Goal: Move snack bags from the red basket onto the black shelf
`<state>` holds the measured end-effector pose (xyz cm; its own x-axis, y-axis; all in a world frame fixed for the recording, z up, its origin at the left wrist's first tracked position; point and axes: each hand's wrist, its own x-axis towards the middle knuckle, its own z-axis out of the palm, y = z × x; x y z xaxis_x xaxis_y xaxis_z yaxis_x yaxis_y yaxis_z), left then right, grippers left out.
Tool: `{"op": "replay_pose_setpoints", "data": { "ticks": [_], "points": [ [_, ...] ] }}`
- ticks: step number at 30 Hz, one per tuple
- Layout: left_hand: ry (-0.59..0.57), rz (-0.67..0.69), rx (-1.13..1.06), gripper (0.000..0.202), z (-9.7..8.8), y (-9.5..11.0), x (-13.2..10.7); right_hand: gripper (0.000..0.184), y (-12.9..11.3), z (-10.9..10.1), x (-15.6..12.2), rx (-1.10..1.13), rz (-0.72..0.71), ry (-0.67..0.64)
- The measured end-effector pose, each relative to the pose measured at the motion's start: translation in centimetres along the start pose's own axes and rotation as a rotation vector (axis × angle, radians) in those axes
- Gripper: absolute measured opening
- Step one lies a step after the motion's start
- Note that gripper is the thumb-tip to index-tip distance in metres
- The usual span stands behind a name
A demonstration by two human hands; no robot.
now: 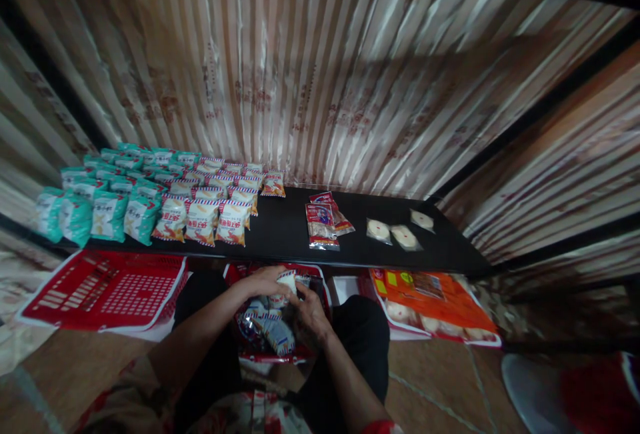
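Between my knees, over a red basket [325, 287], my left hand [267, 281] is closed on a small white snack bag [287, 279] with a striped edge. My right hand [311, 314] has its fingers curled against the same bag from the other side. Below them in the basket lie more snack bags [275, 331], some with blue-and-red striped edges. On the black shelf [280, 234] ahead, white-and-orange snack bags [201, 222] stand upright in rows. Beside these, at the left end, are rows of teal snack bags [107, 215].
Red packets [321, 224] lie mid-shelf, with flat round white items in clear wrap [406, 237] to their right. A red basket [105, 291] sits low at left. At right, another basket holds an orange package [440, 301]. Striped curtain [300, 67] hangs behind the shelf.
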<state>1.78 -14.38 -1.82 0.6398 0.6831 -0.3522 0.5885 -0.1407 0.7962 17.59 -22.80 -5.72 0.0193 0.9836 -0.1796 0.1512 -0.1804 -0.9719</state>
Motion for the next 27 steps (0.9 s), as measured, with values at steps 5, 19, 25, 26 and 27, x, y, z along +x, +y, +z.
{"op": "replay_pose_setpoints", "data": {
  "ticks": [5, 19, 25, 26, 27],
  "points": [
    [-0.047, 0.001, -0.277, 0.051, -0.6, -1.0, 0.3, 0.052, -0.7, 0.1, -0.2, 0.154, 0.038, -0.011],
    [0.02, -0.084, -0.592, 0.056, -0.9, -2.0, -0.4, 0.041, -2.3, 1.7, -1.4, 0.512, 0.222, 0.126],
    [0.086, -0.067, -0.719, 0.049, -0.5, -1.4, -1.2, 0.044, -2.3, 2.1, -1.2, 0.454, 0.214, 0.188],
    [0.117, -0.077, -0.733, 0.05, -0.4, -1.2, -1.3, 0.045, -2.4, 2.2, -1.2, 0.456, 0.211, 0.194],
    [0.148, -0.082, -0.752, 0.05, -0.2, -1.1, -1.3, 0.046, -2.5, 2.3, -1.1, 0.467, 0.21, 0.201]
  ]
}}
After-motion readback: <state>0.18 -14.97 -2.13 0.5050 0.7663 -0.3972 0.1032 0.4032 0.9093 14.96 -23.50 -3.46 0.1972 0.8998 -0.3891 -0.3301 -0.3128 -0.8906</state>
